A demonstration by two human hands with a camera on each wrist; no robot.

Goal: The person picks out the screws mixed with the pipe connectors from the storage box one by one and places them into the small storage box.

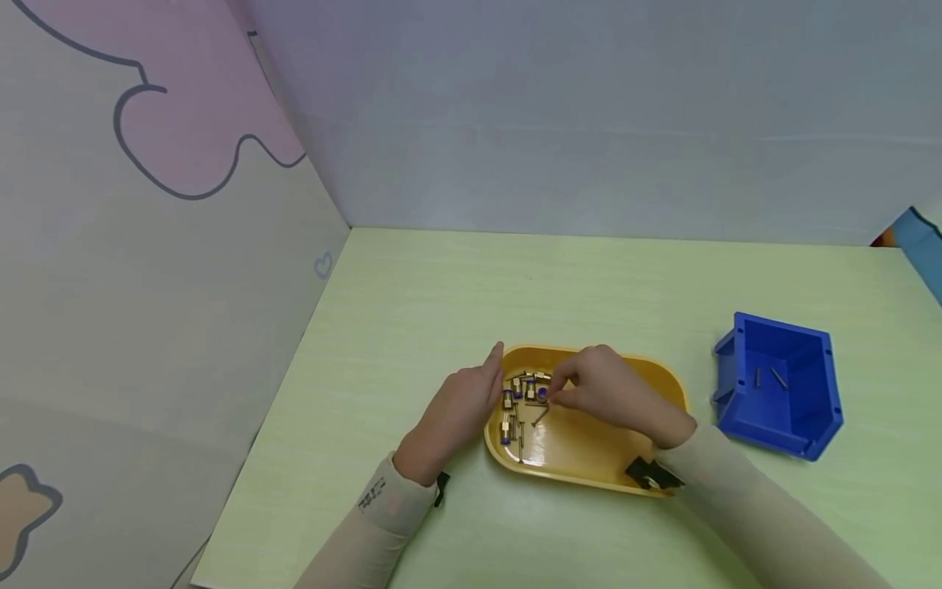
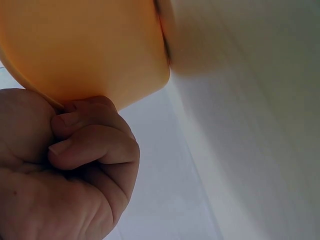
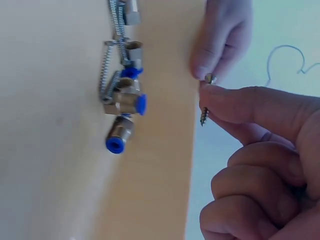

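A yellow oval tray (image 1: pixel 589 458) lies on the green table and holds several brass fittings with blue ends (image 1: pixel 515 393) and long screws. My left hand (image 1: pixel 471 401) grips the tray's left rim (image 2: pixel 45 95) with curled fingers. My right hand (image 1: pixel 589 384) hovers over the tray's left part and pinches a small screw (image 3: pixel 205 112) between thumb and forefinger. The right wrist view shows the fittings (image 3: pixel 125 102) and screws bunched on the tray floor.
A blue bin (image 1: pixel 780 384) stands to the right of the tray with two screws (image 1: pixel 769 378) inside. Panel walls close off the left and back of the green table (image 1: pixel 441 286). A black clip (image 1: pixel 648 474) sits at my right wrist.
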